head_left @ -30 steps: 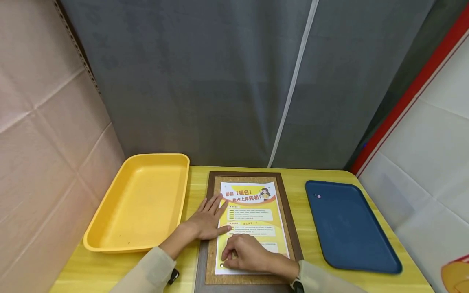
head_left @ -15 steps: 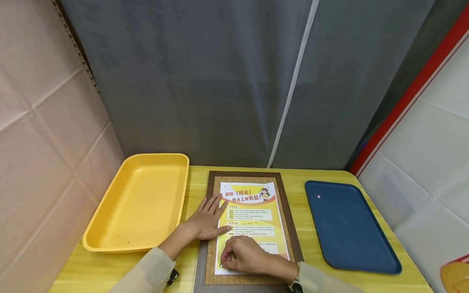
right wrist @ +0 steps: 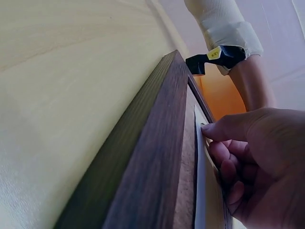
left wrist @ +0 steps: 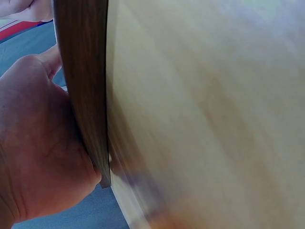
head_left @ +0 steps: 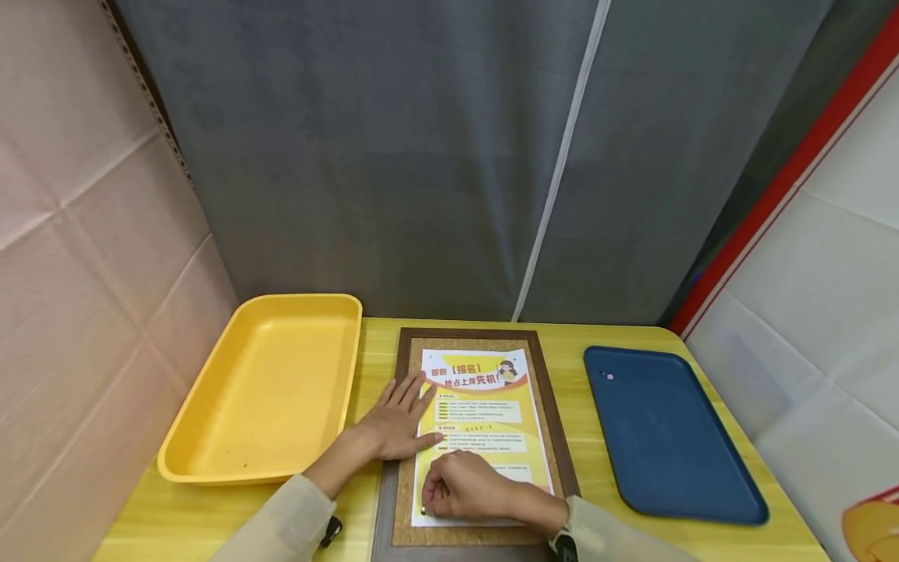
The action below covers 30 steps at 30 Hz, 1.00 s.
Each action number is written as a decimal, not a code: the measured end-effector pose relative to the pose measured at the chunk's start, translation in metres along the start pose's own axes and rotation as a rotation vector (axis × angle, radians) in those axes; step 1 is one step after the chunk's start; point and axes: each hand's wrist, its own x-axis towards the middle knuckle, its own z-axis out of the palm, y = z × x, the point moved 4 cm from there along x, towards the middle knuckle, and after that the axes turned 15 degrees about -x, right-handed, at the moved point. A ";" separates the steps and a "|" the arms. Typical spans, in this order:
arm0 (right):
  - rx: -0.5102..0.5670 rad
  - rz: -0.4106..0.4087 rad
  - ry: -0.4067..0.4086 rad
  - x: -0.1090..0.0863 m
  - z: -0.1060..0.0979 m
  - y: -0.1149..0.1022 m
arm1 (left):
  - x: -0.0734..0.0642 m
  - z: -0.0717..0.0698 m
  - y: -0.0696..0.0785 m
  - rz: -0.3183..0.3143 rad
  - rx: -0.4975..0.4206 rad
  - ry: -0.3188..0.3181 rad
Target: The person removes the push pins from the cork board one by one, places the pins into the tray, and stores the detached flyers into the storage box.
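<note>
A printed yellow and white poster (head_left: pixel 485 414) lies on a cork board (head_left: pixel 548 406) with a brown wooden frame (head_left: pixel 558 414). My left hand (head_left: pixel 400 425) rests flat on the poster's left edge and the board, fingers spread. Over the poster's lower part, my right hand (head_left: pixel 470 484) has its fingers curled and pinches a tiny thumbtack (head_left: pixel 423 510) at the lower left corner. In the right wrist view the thumb (right wrist: pixel 224 128) is against the paper; the tack is mostly hidden there. Small dark marks show near the poster's top corners.
To the left stands a yellow tray (head_left: pixel 171 437) with a few specks in it. A dark blue tray (head_left: pixel 688 445) is at the right, holding small tacks (head_left: pixel 609 377) near its far left corner. A grey curtain (head_left: pixel 393 156) hangs behind the yellow table (head_left: pixel 379 343).
My right hand has shifted very slightly at the poster's lower left corner, its thumb and fingertips now covering more of the tack. The left hand has stayed in place.
</note>
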 end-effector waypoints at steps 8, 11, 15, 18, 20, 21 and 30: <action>-0.023 0.000 -0.002 -0.001 0.002 0.000 | 0.002 0.004 -0.004 0.011 -0.015 0.014; -0.042 -0.010 0.003 -0.002 0.003 0.000 | 0.003 0.006 -0.006 0.011 -0.011 0.018; -0.077 -0.043 0.033 -0.003 0.003 -0.002 | 0.004 0.010 -0.009 0.000 0.002 0.025; -0.096 -0.070 0.062 -0.004 0.004 -0.003 | 0.005 0.010 -0.010 0.002 0.001 0.030; -0.104 -0.084 0.072 -0.005 0.004 -0.004 | 0.005 0.010 -0.011 0.006 0.005 0.031; -0.110 -0.092 0.079 -0.005 0.005 -0.005 | 0.006 0.011 -0.012 0.005 0.008 0.029; -0.089 -0.098 0.100 -0.007 0.007 -0.004 | 0.008 0.013 -0.014 0.005 0.012 0.038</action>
